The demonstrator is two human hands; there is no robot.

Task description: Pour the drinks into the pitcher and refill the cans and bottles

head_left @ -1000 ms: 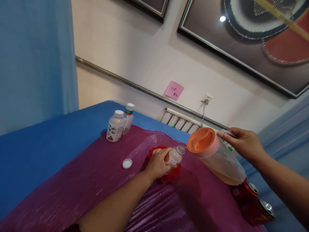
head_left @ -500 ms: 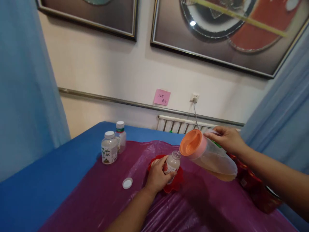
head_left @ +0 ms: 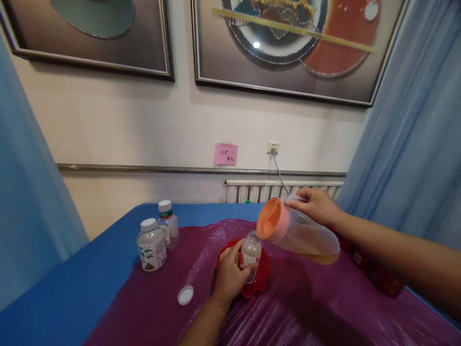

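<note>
My left hand (head_left: pixel 230 273) is wrapped round a clear, uncapped bottle (head_left: pixel 251 250) with a white and red label, held upright over a red scalloped dish (head_left: pixel 262 274). My right hand (head_left: pixel 312 205) grips the handle of a translucent pitcher (head_left: pixel 306 235) with an orange lid (head_left: pixel 273 220). The pitcher lies tilted to the left, its lid close beside the bottle's mouth. Some yellowish liquid shows low in the pitcher. Whether any liquid is flowing out cannot be made out.
Two white-capped bottles, one wide (head_left: pixel 151 245) and one slimmer (head_left: pixel 168 226), stand at the left. A loose white cap (head_left: pixel 185 295) lies on the purple plastic sheet (head_left: pixel 144 307). Dark red containers (head_left: pixel 385 281) are partly hidden behind my right arm. Blue curtains (head_left: pixel 406 120) hang at both sides.
The camera view has turned, so the scene appears levelled and shifted left. Both hands still hold the bottle and the tilted pitcher, in nearly the same positions relative to each other.
</note>
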